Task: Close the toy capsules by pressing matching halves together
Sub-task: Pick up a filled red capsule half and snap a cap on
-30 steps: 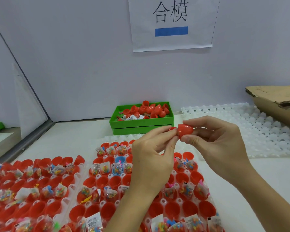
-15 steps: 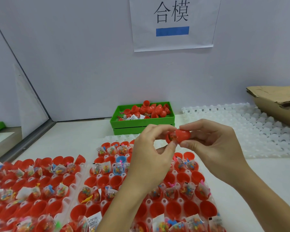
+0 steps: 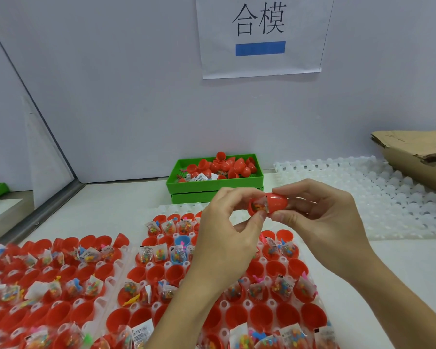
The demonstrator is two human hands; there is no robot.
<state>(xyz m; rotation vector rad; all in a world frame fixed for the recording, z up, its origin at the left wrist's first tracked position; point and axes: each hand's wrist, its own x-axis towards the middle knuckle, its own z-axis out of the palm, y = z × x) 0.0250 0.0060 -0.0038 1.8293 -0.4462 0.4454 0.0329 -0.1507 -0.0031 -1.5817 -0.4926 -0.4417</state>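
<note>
Above the trays, at mid-frame, both hands meet on 1 red capsule [image 3: 268, 204]. From the lower middle the left hand [image 3: 228, 233] reaches up, wrist bent, its thumb and forefinger pinching the left half, where a small clear packet of coloured bits shows in the gap. Entering from the lower right, the right hand [image 3: 320, 220] has its thumb on top and curled fingers beneath, gripping the rounded right half. The 2 halves are pushed partly together, not fully seated (the packet edge sticks out at the seam).

Below lie white trays [image 3: 237, 304] on a pale table [image 3: 106, 210], their sockets filled with open red halves [image 3: 258, 317], many carrying packets, and 1 blue half [image 3: 182, 241]. A green bin [image 3: 215, 183] of loose red halves stands against the wall. An unfilled white tray [image 3: 388, 197] lies to the right, with crumpled cardboard [image 3: 413, 149] behind it. A paper sign [image 3: 261, 34] hangs on the wall.
</note>
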